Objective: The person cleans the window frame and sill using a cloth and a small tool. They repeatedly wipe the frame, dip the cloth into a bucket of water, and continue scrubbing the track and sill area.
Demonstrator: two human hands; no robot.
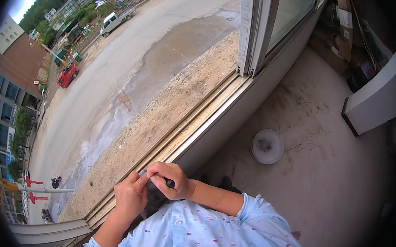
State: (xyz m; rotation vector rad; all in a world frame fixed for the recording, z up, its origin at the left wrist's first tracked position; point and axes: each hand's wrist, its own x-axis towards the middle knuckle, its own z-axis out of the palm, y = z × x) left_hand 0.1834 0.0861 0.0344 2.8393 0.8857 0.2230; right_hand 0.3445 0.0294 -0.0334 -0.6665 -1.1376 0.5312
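Observation:
Both my hands meet at the sill of an open sliding window. My right hand (171, 181) is closed around a tool with a black handle (170, 183); the tool's working end is hidden by my fingers. Beside it, my left hand (132, 193) touches the fingers of my right hand, with dark cloth (153, 199) showing beneath and between them. Whether the left fingers hold part of the cloth or the tool cannot be told. The metal window track (187, 122) runs diagonally up and right from my hands, with light brown dirt along its channels.
A sliding window frame (250, 34) stands at the track's upper end. On the floor at the right is a round white bucket (267, 146) with dark specks in it. A white box-like object (375, 98) and cardboard (344, 30) lie beyond. Outside the window is a road (94, 82) below.

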